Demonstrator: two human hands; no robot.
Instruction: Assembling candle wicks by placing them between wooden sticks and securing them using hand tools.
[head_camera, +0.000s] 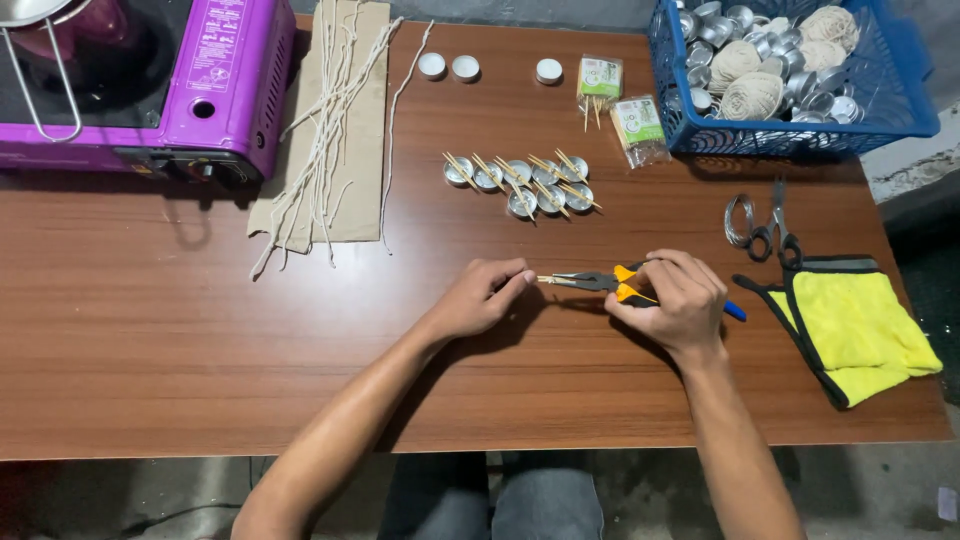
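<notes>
- My right hand (672, 300) is clenched round the pliers (612, 284), low over the bench (200, 340)
- My left hand (482, 297) pinches a thin wooden stick (548, 279) at the pliers' nose
- I judge the stick light, stiff and brittle; I'd hold it close to the nose
- The pliers feel solid, best gripped by their orange handles

Stove (150, 90) far left, basket (900, 120) far right.
</notes>
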